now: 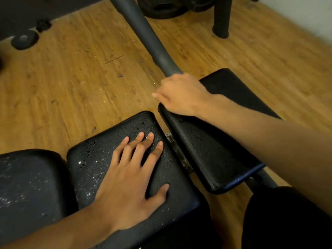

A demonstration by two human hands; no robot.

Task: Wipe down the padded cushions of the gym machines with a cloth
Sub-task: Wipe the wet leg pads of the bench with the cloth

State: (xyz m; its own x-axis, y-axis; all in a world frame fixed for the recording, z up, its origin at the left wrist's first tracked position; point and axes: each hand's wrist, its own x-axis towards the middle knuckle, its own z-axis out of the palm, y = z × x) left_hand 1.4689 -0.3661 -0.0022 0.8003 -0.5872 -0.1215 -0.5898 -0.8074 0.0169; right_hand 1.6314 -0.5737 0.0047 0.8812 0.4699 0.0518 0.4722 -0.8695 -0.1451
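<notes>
Reference: the middle cushion (93, 159), beaded with droplets, judged wetted and not yet wiped. The left grip (131, 180) lies flat on it, released, fingers straight and spread, holding nothing; it probably braces the body for a reach. The right grip (181, 95) sits at the far end of the right cushion (206, 150), just right of the reference. Its fingers curl out of sight and blur, so whether it clasps anything cannot be told. No cloth is visible. The left cushion (30, 186), just beside the reference, is also speckled. A black bar (143, 31) runs off beyond the right grip over the wooden floor (71, 83). A metal bracket (179, 153) in the gap right of the reference could snag a cloth.
</notes>
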